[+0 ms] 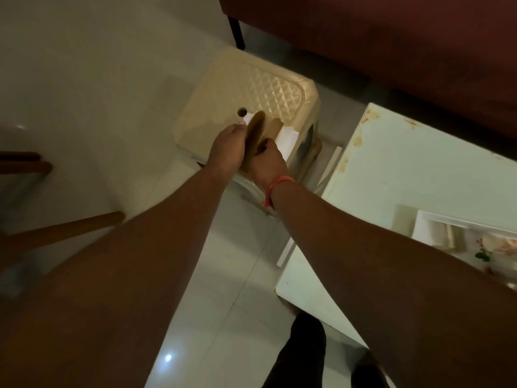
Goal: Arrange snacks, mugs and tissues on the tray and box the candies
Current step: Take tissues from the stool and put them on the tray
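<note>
Both my hands meet over a cream plastic stool. Between them stands a brown curved tissue holder with white tissues in it. My left hand grips the holder's left side, a white tissue edge showing at its fingertips. My right hand, with an orange thread on the wrist, clasps the holder's lower right side. The holder's base is hidden behind my hands, so I cannot tell whether it rests on the stool. No tray, mugs, snacks or candies are visible.
A white table with rust stains stands to the right, close to the stool. A dark red sofa fills the top right. Wooden chair legs are at the left. The floor is glossy pale tile.
</note>
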### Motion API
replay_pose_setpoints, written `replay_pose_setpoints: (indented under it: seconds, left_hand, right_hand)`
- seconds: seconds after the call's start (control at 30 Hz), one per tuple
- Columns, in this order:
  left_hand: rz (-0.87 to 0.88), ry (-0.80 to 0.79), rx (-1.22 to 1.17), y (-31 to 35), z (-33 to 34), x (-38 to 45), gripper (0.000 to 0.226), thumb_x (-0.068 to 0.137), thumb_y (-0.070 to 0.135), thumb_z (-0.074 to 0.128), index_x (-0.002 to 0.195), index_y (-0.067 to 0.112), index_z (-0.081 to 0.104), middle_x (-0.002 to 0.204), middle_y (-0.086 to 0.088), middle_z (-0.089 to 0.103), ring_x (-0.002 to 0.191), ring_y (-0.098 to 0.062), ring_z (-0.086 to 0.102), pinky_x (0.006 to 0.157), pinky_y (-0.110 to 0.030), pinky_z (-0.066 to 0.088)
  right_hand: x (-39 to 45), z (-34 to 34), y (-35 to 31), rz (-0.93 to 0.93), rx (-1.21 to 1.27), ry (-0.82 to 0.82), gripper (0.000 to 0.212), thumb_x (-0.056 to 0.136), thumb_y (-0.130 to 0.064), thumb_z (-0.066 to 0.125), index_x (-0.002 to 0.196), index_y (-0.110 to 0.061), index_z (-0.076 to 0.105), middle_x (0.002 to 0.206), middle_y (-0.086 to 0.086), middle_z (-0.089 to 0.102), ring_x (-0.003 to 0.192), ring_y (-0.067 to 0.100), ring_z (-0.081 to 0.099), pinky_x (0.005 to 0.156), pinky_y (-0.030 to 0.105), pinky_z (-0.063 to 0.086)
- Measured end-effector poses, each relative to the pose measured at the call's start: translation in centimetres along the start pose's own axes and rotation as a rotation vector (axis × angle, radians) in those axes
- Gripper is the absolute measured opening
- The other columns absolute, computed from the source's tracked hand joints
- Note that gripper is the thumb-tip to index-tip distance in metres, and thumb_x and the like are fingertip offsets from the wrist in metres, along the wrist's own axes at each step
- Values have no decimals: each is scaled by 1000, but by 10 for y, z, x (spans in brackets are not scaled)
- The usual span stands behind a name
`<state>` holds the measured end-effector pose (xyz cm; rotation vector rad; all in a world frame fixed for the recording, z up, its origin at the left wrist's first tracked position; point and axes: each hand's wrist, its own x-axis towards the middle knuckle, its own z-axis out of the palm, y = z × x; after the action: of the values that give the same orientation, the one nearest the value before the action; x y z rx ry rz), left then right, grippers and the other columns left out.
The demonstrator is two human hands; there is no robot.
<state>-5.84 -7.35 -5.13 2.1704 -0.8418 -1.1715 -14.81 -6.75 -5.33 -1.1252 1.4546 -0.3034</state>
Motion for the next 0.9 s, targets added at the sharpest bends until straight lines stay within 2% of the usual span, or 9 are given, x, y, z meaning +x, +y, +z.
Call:
replay_pose_setpoints:
  seconds: [0.07,0.13,0.23,0.33,0.4,0.47,0.6,0.8,0.9]
  left_hand:
    - [1,16,-36,-2,1,-4,43,100,40,34,114,18,67,109,-4,69,103,-19,64,101,-42,48]
    - [6,59,-82,-3,5,-11,44,99,43,33,111,20,69,106,-2,70,101,-17,65,99,-41,50]
    - [32,132,-144,-4,17,-28,50,93,54,33,108,25,71,104,1,71,101,-15,66,97,-43,51]
    - [35,138,-227,-4,42,-54,55,91,60,31,113,26,70,108,2,72,104,-14,66,99,-44,51]
    - [34,111,-275,-3,65,-76,54,93,59,32,115,28,69,112,3,71,107,-13,65,100,-43,51]
    - [23,57,-350,-1,92,-101,41,96,55,34,105,36,70,110,7,71,107,-12,65,101,-43,51]
    - [3,-78,-387,-2,152,-155,37,102,48,34,94,42,69,102,11,72,103,-9,68,98,-43,53]
    - [-54,-274,-362,-11,244,-240,41,105,42,30,119,28,66,118,8,68,112,-8,62,100,-41,52]
    - [-69,-362,-341,-10,276,-268,37,106,39,29,110,40,66,112,12,69,108,-4,64,94,-35,54]
  right_hand:
    - [0,1,2,-15,29,11,37,93,-15,56,129,-9,51,118,8,64,93,19,56,62,20,40]
    - [-1,-2,5,-38,46,15,36,93,-15,56,128,-11,52,117,8,64,97,21,59,62,18,42]
    - [-12,-13,14,-73,106,2,37,94,-13,54,131,-14,51,120,6,63,107,23,61,84,31,53]
    - [-32,-30,30,-90,181,15,41,94,-19,55,135,-23,49,123,1,62,115,20,60,98,40,53]
    - [-49,-52,43,-113,203,47,35,96,-26,57,130,-27,53,115,-3,66,107,14,63,94,35,54]
    - [-70,-82,60,-122,203,92,26,96,-29,57,122,-28,58,106,-7,68,94,7,65,81,23,54]
    - [-117,-138,108,-95,254,163,23,95,-22,57,115,-30,62,98,-12,70,84,-2,66,69,11,51]
    - [-180,-211,188,30,308,258,31,90,-10,52,113,-30,62,98,-8,71,88,7,69,67,15,52]
    - [-200,-238,220,84,314,273,39,84,-4,53,112,-30,62,100,-8,70,88,7,69,70,20,53]
